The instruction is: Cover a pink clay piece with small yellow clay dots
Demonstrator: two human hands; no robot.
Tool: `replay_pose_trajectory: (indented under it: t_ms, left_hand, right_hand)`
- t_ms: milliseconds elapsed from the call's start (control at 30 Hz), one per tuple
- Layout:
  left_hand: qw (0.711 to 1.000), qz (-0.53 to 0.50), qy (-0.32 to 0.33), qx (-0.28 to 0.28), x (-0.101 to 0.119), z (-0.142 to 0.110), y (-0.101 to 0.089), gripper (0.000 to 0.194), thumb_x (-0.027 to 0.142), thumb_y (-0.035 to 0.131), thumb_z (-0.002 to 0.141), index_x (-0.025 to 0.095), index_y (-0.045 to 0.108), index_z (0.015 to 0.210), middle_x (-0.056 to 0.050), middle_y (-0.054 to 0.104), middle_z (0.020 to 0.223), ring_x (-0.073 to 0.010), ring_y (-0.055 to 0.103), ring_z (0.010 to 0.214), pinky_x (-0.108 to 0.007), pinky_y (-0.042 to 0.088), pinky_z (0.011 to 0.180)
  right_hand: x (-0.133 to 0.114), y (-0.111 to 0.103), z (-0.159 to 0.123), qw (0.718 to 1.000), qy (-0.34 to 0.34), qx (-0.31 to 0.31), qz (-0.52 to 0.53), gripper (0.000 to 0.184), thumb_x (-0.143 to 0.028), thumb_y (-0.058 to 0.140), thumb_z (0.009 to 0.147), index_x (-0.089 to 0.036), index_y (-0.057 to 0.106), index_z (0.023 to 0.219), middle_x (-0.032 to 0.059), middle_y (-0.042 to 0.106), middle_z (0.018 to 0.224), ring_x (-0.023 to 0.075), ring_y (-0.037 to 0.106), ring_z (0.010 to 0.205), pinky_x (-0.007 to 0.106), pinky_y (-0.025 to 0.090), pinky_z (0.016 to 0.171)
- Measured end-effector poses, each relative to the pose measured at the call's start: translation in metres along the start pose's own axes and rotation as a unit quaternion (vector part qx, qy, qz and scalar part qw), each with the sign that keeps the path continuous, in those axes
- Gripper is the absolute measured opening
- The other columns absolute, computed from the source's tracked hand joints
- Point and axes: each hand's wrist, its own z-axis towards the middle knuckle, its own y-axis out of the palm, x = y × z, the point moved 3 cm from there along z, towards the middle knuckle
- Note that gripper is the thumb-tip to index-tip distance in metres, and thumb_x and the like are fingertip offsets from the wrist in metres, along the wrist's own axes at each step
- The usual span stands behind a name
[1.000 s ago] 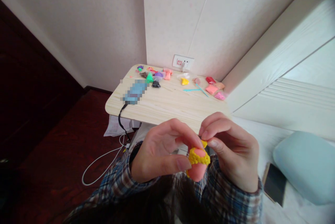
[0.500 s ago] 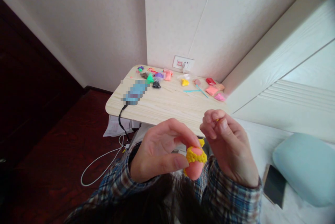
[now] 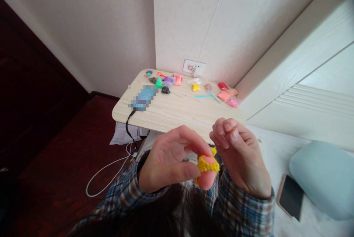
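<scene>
In the head view, a pale wood-grained worktop [image 3: 171, 113] stands against a wall [image 3: 177, 19] above a dark reddish floor [image 3: 63, 155], bright packets [image 3: 224, 96] strewn along its far edge. Just off its near edge, the left hand [image 3: 171, 159] grips a smooth, rounded pink lump [image 3: 207, 181] ringed by a pebbly yellow band [image 3: 208, 166]; the right hand's [image 3: 243, 155] grip is closed, thumb against fingertips, whether on anything I cannot tell.

Pale, faintly patterned walls [image 3: 116, 19] rise behind a light wood-grain counter [image 3: 171, 109] with rounded corners. A white socket plate [image 3: 188, 66] sits just above its back edge. Dark reddish flooring [image 3: 69, 148] spreads left; a white grooved panel [image 3: 312, 85] stands right, softly lit.
</scene>
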Motion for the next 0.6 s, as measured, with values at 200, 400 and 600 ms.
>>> replay_pose_trajectory:
  t_ms: [200, 400, 600]
  left_hand:
    - [1.000, 0.002, -0.006, 0.003, 0.0011, -0.0006, -0.0005, 0.017, 0.022, 0.080, 0.090, 0.020, 0.072, 0.105, -0.001, 0.071, 0.081, -0.0133, 0.068, 0.069, -0.026, 0.056, 0.066]
    - [0.999, -0.032, -0.020, -0.005, -0.0008, -0.0021, -0.0013, 0.021, 0.017, 0.079, 0.090, 0.022, 0.074, 0.110, 0.000, 0.072, 0.084, -0.0135, 0.070, 0.073, -0.026, 0.057, 0.069]
    - [0.999, -0.033, -0.025, 0.006, 0.0012, 0.0004, 0.0011, 0.016, 0.019, 0.079, 0.091, 0.021, 0.074, 0.106, -0.001, 0.071, 0.082, -0.0133, 0.069, 0.071, -0.026, 0.056, 0.068]
  right_hand:
    - [-0.0010, 0.0005, -0.0009, 1.000, -0.003, -0.007, 0.012, 0.027, -0.039, 0.091, 0.082, -0.021, 0.072, 0.076, -0.0046, 0.044, 0.069, 0.0090, 0.031, 0.057, 0.023, 0.034, 0.053]
    - [-0.0027, 0.0016, -0.0009, 1.000, -0.003, 0.000, 0.016, 0.024, -0.037, 0.090, 0.082, -0.021, 0.074, 0.076, -0.0037, 0.048, 0.072, 0.0081, 0.031, 0.055, 0.023, 0.035, 0.053]
    - [-0.0029, 0.0033, -0.0028, 1.000, -0.006, -0.008, 0.005, 0.024, -0.038, 0.088, 0.085, -0.021, 0.073, 0.078, -0.0032, 0.051, 0.072, 0.0084, 0.034, 0.056, 0.023, 0.034, 0.053]
